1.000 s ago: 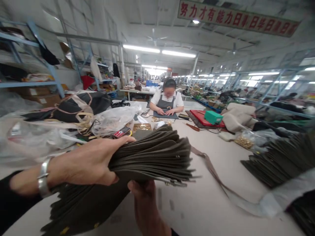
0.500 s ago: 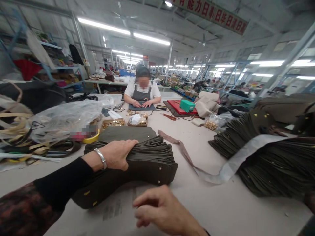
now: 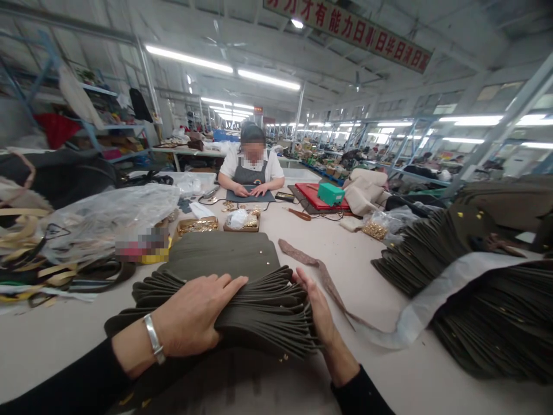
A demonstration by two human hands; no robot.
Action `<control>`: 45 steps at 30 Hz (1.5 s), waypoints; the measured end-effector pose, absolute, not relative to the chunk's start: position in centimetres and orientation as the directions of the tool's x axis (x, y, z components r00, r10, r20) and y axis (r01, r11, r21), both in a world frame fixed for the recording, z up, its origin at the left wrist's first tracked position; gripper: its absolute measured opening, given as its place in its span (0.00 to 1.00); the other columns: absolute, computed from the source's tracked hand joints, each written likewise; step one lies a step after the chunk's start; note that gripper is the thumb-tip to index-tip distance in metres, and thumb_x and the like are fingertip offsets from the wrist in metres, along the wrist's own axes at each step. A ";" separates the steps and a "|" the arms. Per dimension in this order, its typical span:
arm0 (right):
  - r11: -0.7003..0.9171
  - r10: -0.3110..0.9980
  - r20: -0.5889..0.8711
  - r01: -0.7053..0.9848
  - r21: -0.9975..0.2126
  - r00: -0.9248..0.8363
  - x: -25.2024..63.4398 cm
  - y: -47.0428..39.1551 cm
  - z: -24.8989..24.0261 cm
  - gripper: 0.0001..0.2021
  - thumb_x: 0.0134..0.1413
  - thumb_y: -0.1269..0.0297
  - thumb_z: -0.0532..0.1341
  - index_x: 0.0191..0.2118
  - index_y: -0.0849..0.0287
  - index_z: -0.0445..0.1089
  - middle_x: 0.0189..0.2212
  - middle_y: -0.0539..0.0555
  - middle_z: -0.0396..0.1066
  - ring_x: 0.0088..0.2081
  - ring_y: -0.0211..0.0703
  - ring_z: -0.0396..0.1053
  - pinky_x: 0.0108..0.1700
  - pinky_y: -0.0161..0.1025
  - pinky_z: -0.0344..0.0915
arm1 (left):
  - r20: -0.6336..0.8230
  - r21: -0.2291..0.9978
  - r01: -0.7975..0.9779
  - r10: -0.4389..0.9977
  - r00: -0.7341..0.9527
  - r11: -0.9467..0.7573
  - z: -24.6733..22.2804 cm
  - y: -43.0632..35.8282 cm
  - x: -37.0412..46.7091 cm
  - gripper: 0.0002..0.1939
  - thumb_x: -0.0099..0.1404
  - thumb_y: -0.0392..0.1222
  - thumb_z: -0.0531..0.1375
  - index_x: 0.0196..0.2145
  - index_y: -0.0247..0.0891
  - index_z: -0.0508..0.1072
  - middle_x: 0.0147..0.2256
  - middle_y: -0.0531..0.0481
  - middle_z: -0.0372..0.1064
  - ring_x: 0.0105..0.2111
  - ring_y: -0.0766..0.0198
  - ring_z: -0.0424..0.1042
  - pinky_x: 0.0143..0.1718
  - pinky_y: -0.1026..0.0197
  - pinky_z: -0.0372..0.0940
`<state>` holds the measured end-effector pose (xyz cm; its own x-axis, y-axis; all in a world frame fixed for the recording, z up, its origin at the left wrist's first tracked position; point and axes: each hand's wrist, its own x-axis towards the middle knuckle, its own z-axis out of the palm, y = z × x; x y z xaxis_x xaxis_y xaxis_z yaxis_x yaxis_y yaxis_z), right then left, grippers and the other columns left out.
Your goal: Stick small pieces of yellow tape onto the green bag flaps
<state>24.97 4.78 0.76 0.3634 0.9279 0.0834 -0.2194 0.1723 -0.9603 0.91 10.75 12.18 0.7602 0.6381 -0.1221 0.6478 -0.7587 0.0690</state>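
Note:
A thick stack of dark olive panels (image 3: 268, 314) with rounded corners and small gold studs fans out in front of me. My left hand (image 3: 196, 314), with a silver bangle at the wrist, grips the stack from above, thumb on the near side and fingers over the top. Against the stack's right end lies my right hand (image 3: 318, 311), its fingers stretched out along the panel edges. Behind the bundle, another olive panel (image 3: 220, 251) lies flat with studs near its right edge. The lower front of the stack is in shadow.
Small boxes of gold hardware (image 3: 197, 225) stand beyond the panels. A second olive stack (image 3: 496, 323) fills the right, with a pale strip (image 3: 415, 323) trailing from it. Clear plastic bags (image 3: 108, 213) and straps lie left. A co-worker (image 3: 251, 164) sits opposite, hands on a dark sheet.
My right hand has moved from the near tabletop to the stack's right end. The stack has come nearer and tipped, showing more panel edges; my left hand has stayed on it.

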 end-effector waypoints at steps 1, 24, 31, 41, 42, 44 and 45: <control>0.170 0.931 0.087 -0.210 -0.963 0.355 25.1 4.1 0.6 0.34 0.55 0.38 0.55 0.60 0.57 0.64 0.58 0.60 0.66 0.60 0.55 0.61 0.63 0.55 0.52 | -0.126 0.077 0.648 0.638 0.760 -0.758 12.0 10.3 0.8 0.44 0.46 0.39 0.58 0.62 0.39 0.56 0.51 0.39 0.66 0.47 0.45 0.68 0.49 0.45 0.63; 0.305 0.817 0.562 0.923 -0.236 -0.126 21.9 4.5 -0.6 0.30 0.53 0.59 0.63 0.62 0.53 0.60 0.62 0.58 0.59 0.63 0.64 0.52 0.63 0.63 0.43 | -0.341 0.085 0.661 0.602 0.722 -0.745 10.1 20.9 2.6 0.67 0.30 0.60 0.71 0.65 0.38 0.50 0.65 0.29 0.44 0.64 0.36 0.48 0.61 0.40 0.49; 0.277 0.831 0.537 0.945 -0.174 -0.145 21.6 3.4 -2.4 0.28 0.54 0.62 0.61 0.61 0.53 0.59 0.63 0.56 0.56 0.65 0.62 0.45 0.62 0.61 0.45 | 0.032 -0.181 0.630 0.636 0.771 -0.755 6.5 13.1 0.6 0.40 0.49 0.48 0.70 0.59 0.43 0.63 0.64 0.37 0.52 0.63 0.43 0.52 0.63 0.41 0.46; 0.245 0.739 0.627 0.965 0.094 -0.249 20.6 2.8 -1.2 0.23 0.57 0.61 0.58 0.58 0.56 0.63 0.60 0.60 0.62 0.62 0.65 0.52 0.60 0.64 0.44 | 0.583 -0.259 0.636 0.408 0.703 -0.727 -3.4 3.8 -5.1 0.19 0.64 0.53 0.59 0.50 0.44 0.71 0.54 0.49 0.69 0.61 0.56 0.57 0.67 0.46 0.34; 0.260 0.732 0.630 0.961 0.093 -0.259 19.9 3.2 -0.5 0.22 0.58 0.60 0.57 0.57 0.57 0.63 0.59 0.61 0.62 0.62 0.64 0.53 0.61 0.64 0.43 | 0.632 -0.247 0.637 0.377 0.677 -0.730 -3.7 3.7 -4.9 0.16 0.64 0.49 0.59 0.48 0.44 0.72 0.52 0.49 0.70 0.60 0.57 0.59 0.66 0.46 0.37; 0.292 0.745 0.613 0.955 0.057 -0.264 18.2 4.7 1.0 0.22 0.60 0.57 0.55 0.58 0.58 0.61 0.59 0.61 0.62 0.62 0.60 0.55 0.62 0.60 0.44 | 0.714 -0.216 0.646 0.332 0.616 -0.732 -4.0 3.7 -4.5 0.12 0.64 0.45 0.60 0.45 0.44 0.74 0.50 0.51 0.72 0.57 0.59 0.63 0.66 0.47 0.41; 0.294 0.762 0.598 0.955 0.024 -0.249 17.2 5.8 1.7 0.23 0.62 0.55 0.54 0.59 0.59 0.60 0.60 0.61 0.62 0.62 0.58 0.55 0.63 0.58 0.45 | 0.741 -0.203 0.647 0.317 0.592 -0.735 -4.2 3.6 -4.2 0.10 0.65 0.44 0.60 0.44 0.44 0.74 0.49 0.53 0.72 0.56 0.61 0.64 0.66 0.48 0.42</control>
<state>17.22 5.81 1.70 -0.2493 0.7618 0.5980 0.9555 0.2942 0.0236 -4.21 3.64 -4.17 0.5921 0.3167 0.7410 0.6471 -0.7349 -0.2030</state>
